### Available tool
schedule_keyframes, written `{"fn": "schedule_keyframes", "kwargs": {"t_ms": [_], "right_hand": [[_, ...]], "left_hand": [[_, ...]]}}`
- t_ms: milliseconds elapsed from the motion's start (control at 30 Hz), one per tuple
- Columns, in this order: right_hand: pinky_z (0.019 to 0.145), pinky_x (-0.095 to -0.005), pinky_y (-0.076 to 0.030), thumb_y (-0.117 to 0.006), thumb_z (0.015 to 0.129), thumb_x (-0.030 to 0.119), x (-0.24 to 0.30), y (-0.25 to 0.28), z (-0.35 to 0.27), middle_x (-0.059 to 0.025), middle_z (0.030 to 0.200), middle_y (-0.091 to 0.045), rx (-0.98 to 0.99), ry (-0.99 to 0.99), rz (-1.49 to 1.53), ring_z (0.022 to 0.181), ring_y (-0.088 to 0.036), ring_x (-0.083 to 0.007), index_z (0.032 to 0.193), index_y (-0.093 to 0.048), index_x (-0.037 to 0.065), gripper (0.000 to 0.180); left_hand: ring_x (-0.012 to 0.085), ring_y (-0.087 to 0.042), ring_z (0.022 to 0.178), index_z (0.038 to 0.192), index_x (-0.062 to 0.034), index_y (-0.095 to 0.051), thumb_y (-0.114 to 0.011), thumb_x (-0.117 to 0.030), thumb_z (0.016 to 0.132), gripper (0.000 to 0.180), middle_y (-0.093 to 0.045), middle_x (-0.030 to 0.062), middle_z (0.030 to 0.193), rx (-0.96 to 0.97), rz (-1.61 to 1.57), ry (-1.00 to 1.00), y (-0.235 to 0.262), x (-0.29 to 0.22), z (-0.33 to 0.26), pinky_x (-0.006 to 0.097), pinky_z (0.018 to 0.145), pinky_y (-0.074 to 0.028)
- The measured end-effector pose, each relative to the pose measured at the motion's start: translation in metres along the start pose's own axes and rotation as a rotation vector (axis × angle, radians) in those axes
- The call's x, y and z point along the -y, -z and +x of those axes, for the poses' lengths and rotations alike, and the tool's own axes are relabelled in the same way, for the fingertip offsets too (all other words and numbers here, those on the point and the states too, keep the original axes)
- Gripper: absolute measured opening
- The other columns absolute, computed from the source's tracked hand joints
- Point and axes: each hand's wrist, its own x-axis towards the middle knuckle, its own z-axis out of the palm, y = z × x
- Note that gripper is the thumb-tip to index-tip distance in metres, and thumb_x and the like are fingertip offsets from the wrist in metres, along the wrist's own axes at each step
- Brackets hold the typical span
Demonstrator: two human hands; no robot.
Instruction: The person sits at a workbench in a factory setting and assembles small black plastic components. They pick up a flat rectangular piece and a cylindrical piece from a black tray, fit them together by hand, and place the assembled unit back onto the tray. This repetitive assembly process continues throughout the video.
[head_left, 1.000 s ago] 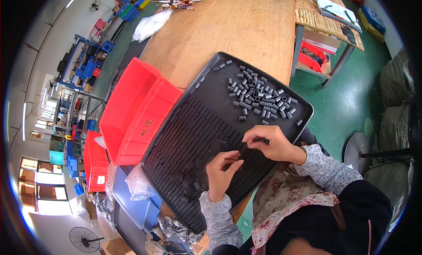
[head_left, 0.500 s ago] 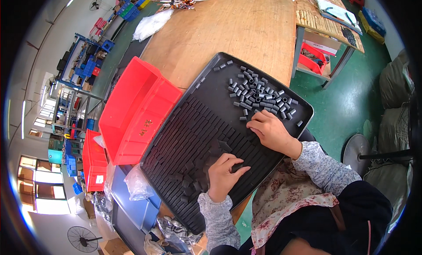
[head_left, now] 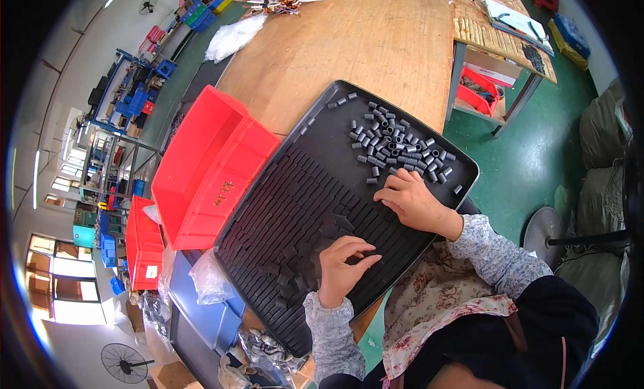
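A large black tray (head_left: 312, 124) lies tilted on the wooden table in front of me. Dark grey hollow cylinders (head_left: 396, 146) are heaped in its far right part. Flat black strips (head_left: 288, 194) fill much of the rest in close rows, and loose flat black pieces (head_left: 285, 281) lie over them near the left hand. My left hand (head_left: 341, 271) hovers low over the rows, its thumb and forefinger apart with nothing visible between them. Just below the cylinder heap, my right hand (head_left: 419, 202) has its fingertips pinched together over the strips; whatever they hold is hidden.
Against the tray's left side leans a red bin (head_left: 201, 174), with another red bin (head_left: 142, 245) beyond it. A clear plastic bag (head_left: 211, 280) lies by the tray's lower left edge. Wire bundles (head_left: 285, 0) sit at the table's far edge. A side table (head_left: 500, 43) stands right.
My right hand has shifted slightly left, its fingertips drawn closer over the strips. The left hand has barely moved, and the cylinder heap looks the same.
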Motion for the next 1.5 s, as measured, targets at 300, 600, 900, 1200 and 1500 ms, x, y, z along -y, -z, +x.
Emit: {"fn": "schedule_keyframes", "kwargs": {"t_ms": [300, 600, 900, 1200, 1500], "right_hand": [[0.086, -0.0377, -0.044, -0.061, 0.073, -0.008, -0.007, -0.007, 0.021, -0.0088, 0.116, -0.057, -0.093, 0.012, -0.023, 0.102, -0.054, -0.0273, 0.115, -0.062, 0.007, 0.044], [0.083, -0.0377, -0.045, -0.065, 0.074, -0.004, -0.011, -0.009, 0.016, -0.0079, 0.104, -0.059, 0.005, -0.06, -0.045, 0.099, -0.057, -0.0268, 0.107, -0.06, 0.006, 0.034], [0.074, -0.041, -0.049, -0.07, 0.073, -0.002, -0.004, 0.012, 0.004, -0.0132, 0.094, -0.058, -0.192, -0.188, 0.038, 0.088, -0.059, -0.0356, 0.099, -0.053, 0.003, 0.031], [0.08, -0.0393, -0.047, -0.074, 0.068, 0.002, -0.001, 0.017, -0.004, -0.0098, 0.099, -0.059, -0.067, -0.042, -0.025, 0.092, -0.057, -0.0303, 0.1, -0.057, 0.006, 0.037], [0.072, -0.0375, -0.048, -0.075, 0.068, -0.001, -0.008, 0.012, -0.009, -0.0082, 0.081, -0.058, -0.205, -0.075, 0.288, 0.079, -0.059, -0.029, 0.09, -0.057, 0.004, 0.029]], "left_hand": [[0.0093, -0.053, 0.061, 0.082, -0.0031, -0.073, -0.087, -0.01, 0.063, 0.024, -0.061, 0.0019, 0.077, -0.002, 0.262, -0.072, -0.006, 0.001, 0.002, 0.024, 0.053, -0.042], [0.0066, -0.05, 0.057, 0.073, -0.0011, -0.065, -0.085, -0.008, 0.067, 0.023, -0.056, 0.0003, 0.072, -0.015, 0.12, 0.035, -0.008, 0.0, 0.0, 0.022, 0.051, -0.04], [0.0127, -0.061, 0.066, 0.086, -0.0028, -0.051, -0.058, -0.009, 0.097, 0.015, -0.065, 0.0117, 0.088, -0.079, -0.657, 0.267, -0.003, -0.005, 0.0, 0.024, 0.057, -0.051], [0.017, -0.066, 0.079, 0.086, -0.004, -0.05, -0.063, -0.002, 0.092, 0.015, -0.065, 0.0136, 0.098, 0.006, -0.666, 0.258, -0.011, 0.003, 0.001, 0.029, 0.076, -0.055], [0.0185, -0.068, 0.083, 0.12, 0.0021, -0.058, -0.07, -0.008, 0.088, 0.035, -0.068, 0.0153, 0.101, 0.046, -0.635, 0.297, -0.013, 0.012, -0.001, 0.03, 0.078, -0.056]]}}
